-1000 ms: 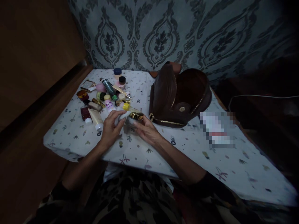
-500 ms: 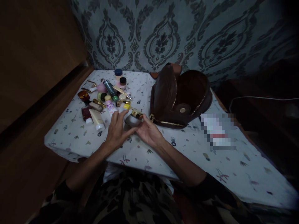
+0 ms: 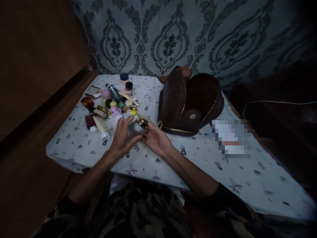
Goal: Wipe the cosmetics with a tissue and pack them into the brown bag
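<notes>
A cosmetic jar [image 3: 142, 123] with a shiny gold band is tilted between my two hands, just above the table. My right hand [image 3: 158, 140] grips its right side, thumb near the gold band and fingers curled below. Around its left side is my left hand [image 3: 120, 137], index finger at the top and thumb reaching under. Something whitish shows by the left fingertips; I cannot make out what it is. Just beyond the hands lie a purple-and-white tube [image 3: 116, 113] and a cream tube with a white cap [image 3: 102, 127].
Several cosmetics crowd the table's left side, among them a dark bottle [image 3: 114, 94], a blue-lidded jar [image 3: 124, 78] and a dark red bottle [image 3: 90, 122]. An open brown bag [image 3: 173, 102] stands right of my hands. A blurred-out item [image 3: 230, 137] lies farther right.
The jar has tilted a little, its gold band now slanting down to the right. My left hand has shifted slightly left. The cosmetics and bag stay in place.
</notes>
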`<state>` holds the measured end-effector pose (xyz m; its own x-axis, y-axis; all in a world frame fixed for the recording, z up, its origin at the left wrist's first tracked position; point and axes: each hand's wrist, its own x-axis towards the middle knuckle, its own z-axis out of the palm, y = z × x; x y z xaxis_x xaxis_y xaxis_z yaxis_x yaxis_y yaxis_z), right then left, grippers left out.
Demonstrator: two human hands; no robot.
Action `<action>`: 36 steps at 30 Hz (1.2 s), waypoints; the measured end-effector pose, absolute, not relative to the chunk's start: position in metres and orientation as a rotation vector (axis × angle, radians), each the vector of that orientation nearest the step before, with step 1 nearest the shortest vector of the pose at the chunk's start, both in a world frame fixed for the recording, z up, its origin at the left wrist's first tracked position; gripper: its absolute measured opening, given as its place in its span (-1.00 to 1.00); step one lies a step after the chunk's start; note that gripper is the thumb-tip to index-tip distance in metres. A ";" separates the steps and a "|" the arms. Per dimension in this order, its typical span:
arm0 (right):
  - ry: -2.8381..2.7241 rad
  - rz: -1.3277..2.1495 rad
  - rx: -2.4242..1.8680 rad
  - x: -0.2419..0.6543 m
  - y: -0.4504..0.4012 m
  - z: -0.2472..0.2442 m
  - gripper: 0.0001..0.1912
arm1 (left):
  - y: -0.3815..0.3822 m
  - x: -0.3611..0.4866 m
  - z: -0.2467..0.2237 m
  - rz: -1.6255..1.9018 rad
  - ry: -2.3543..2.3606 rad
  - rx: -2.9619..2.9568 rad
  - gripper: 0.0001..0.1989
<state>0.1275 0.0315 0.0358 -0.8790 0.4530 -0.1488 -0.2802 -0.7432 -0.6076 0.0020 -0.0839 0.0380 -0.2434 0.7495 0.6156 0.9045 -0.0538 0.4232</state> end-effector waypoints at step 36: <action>-0.716 2.663 -0.561 0.127 0.037 0.035 -0.59 | -0.079 0.024 0.046 -0.789 -1.183 -2.023 -0.92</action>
